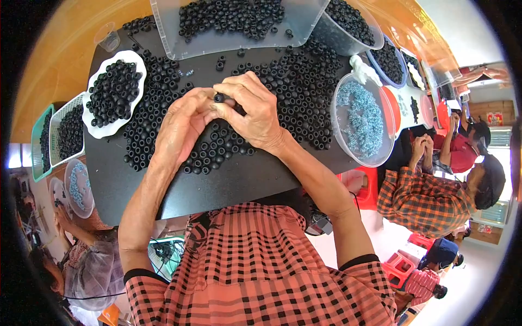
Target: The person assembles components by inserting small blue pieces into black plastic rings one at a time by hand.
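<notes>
Above the table, my left hand (182, 122) and my right hand (253, 111) meet with fingers curled and tips together. Pinched between them is a small black plastic piece (218, 98) with a round hole in its end; the fingers hide most of it. Loose black ring-shaped pieces (302, 89) lie in a thick spread under and around both hands. Left of my hands stands a white scalloped plate (141, 73) heaped with rounder black pieces (115, 89). To the right, a clear round tub (338, 136) holds small light-blue springs (363, 122).
A large clear bin (166, 38) of black pieces stands at the far side, beside another full tub (375, 24) and a blue-rimmed bowl (403, 65). Baskets (53, 146) sit at the left. Co-workers (435, 201) sit to the right, another (89, 261) at lower left. Red stools (370, 190) stand nearby.
</notes>
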`<control>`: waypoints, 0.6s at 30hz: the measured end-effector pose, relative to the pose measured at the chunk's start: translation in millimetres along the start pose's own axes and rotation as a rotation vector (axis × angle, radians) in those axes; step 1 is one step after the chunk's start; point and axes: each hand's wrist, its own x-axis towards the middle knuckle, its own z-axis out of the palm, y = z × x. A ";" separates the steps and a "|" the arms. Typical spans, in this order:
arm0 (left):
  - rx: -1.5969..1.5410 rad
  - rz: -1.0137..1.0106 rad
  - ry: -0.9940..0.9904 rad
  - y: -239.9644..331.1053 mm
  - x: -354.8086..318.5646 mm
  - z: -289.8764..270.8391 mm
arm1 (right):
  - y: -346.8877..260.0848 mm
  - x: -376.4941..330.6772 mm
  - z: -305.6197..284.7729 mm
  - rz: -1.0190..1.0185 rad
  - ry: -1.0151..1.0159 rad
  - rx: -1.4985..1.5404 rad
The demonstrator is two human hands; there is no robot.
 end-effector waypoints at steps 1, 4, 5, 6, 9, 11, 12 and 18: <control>0.013 0.014 0.009 0.5 1.1 -4.4 | 0.0 -1.3 0.2 0.038 0.003 0.023; 0.037 0.037 0.023 1.3 3.7 -6.5 | 0.8 -0.2 -1.2 0.048 0.014 0.038; 0.051 0.054 0.014 0.1 3.6 -7.1 | 1.4 0.5 -2.1 0.023 0.018 0.033; 0.064 0.070 0.003 -0.4 3.2 -7.1 | -0.1 0.6 -0.9 0.033 0.018 0.043; 0.154 0.085 0.042 0.8 -1.9 0.4 | -3.2 1.1 -0.4 0.039 -0.025 0.048; 0.227 0.115 0.079 0.7 -4.9 6.1 | -4.2 0.3 -1.3 0.068 -0.010 0.074; 0.228 0.115 0.062 0.3 -4.3 7.4 | -3.8 -0.1 -2.7 0.089 -0.007 0.084; 0.208 0.086 0.028 0.5 -1.8 1.1 | -2.6 -2.0 -18.5 0.147 0.053 0.016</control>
